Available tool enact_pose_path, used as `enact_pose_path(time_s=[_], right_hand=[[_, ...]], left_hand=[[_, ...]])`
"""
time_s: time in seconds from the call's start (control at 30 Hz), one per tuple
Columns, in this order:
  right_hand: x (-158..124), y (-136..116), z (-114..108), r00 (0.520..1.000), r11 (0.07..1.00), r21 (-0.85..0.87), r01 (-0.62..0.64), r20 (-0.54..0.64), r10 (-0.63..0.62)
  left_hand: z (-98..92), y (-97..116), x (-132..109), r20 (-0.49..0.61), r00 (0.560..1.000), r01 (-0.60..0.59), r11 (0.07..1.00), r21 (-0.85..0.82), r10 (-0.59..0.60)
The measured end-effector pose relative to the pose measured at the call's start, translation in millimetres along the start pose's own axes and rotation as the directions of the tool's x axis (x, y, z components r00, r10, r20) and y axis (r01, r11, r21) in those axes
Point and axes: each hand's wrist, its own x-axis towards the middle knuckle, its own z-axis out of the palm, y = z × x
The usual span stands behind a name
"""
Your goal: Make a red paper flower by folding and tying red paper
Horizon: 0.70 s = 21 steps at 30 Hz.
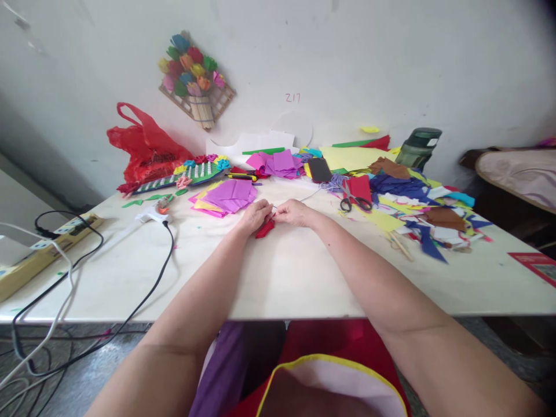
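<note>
A: Item one?
B: Red piece [265,229], centre of frame, below the fingertips; left hand [255,216] closed on its upper end.
A: Item two?
B: Right hand [294,213], just beside; fingertips pinched together, seemingly on thin cord [310,195] that trails toward upper right; contact partly hidden.
A: Handling note?
B: Judged best: steady the red piece's gathered end, keep the cord evenly taut, avoid crushing folds.
</note>
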Motion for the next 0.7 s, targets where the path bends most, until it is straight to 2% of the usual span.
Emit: enact_pose_path(time_s=[0.13,0.27,0.33,0.47,0.6,0.7], right_hand=[[2.2,3.6,4.0,0.998,0.999,0.02,0.044,-0.048,-0.043],[7.7,9.8,11.8,0.976,0.965,0.192,0.178,-0.16,-0.149],[9.0,10.8,15.7,0.975,0.932,0.317,0.179,-0.185,-0.125],[7.8,8.4,21.1,0.987,0.823,0.558,0.105,-0.159,-0.018],[5.6,6.4,23.1,0.992,0.714,0.694,0.087,-0.125,0.0],[5.2,6.9,22.6,0.996,0.655,0.753,0.063,-0.092,0.01]], left_hand=[[-0.7,1.5,0.0,-0.015,1.0,0.0,0.993,0.117,0.002],[-1.7,0.8,1.0,-0.02,1.0,0.004,0.995,0.103,-0.002],[-1.8,0.8,1.7,-0.031,0.999,0.02,0.999,0.038,-0.019],[-2.7,-1.0,3.2,-0.065,0.997,0.029,0.988,-0.152,-0.039],[-2.8,-7.0,5.9,-0.074,0.996,0.014,0.944,-0.329,-0.04],[-0.3,-10.8,7.9,-0.022,0.998,0.046,0.865,-0.5,-0.066]])
